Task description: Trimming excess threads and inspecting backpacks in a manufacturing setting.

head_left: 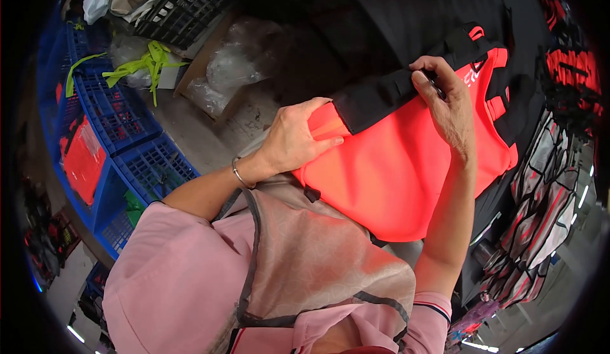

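Observation:
A bright orange-red vest (387,176) with black trim lies in front of me, white lettering near its far right part. Along its far edge runs a wide black band (372,103). My left hand (293,136) is closed on the vest's orange edge, right beside the left end of this band. Farther right, my right hand (448,103) is bent over the band, thumb and fingers pinching its black fabric. A small dark piece shows under those fingers, too hidden to name. Orange tabs and black straps (499,106) stick out along the vest's right side.
Blue plastic crates (130,115) stand at the left, one with a red packet (82,160). Neon-yellow strips (152,68) hang near a black basket (184,11). Clear plastic bags (235,61) lie in a cardboard box. Black fabric (438,4) spreads behind the vest; grey-and-red pieces (540,208) hang right.

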The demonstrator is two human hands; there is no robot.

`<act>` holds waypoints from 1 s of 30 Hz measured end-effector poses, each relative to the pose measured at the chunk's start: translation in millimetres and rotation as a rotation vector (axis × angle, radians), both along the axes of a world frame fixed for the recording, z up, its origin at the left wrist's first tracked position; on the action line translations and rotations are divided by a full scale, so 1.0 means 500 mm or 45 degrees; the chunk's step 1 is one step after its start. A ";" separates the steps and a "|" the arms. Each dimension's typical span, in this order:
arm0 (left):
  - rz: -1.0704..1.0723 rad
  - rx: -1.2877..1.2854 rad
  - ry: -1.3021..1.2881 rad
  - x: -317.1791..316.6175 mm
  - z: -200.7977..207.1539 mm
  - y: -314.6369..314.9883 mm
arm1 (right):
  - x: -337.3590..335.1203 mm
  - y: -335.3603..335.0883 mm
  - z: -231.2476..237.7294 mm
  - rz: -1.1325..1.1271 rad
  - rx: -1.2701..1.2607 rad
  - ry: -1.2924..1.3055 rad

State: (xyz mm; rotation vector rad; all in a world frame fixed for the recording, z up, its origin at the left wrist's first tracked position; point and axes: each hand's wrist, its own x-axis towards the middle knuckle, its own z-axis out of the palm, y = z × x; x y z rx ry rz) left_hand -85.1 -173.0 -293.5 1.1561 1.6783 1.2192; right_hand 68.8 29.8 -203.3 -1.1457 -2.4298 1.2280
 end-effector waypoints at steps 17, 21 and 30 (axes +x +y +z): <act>0.054 0.190 0.091 0.017 0.014 -0.002 | 0.062 0.001 -0.091 -0.214 -0.595 0.822; -0.132 -0.177 0.036 -0.018 0.017 0.013 | 0.085 0.011 -0.117 -0.500 -0.740 1.245; -0.259 0.601 0.623 -0.033 0.123 0.267 | 0.054 -0.009 -0.132 -0.739 -0.547 1.219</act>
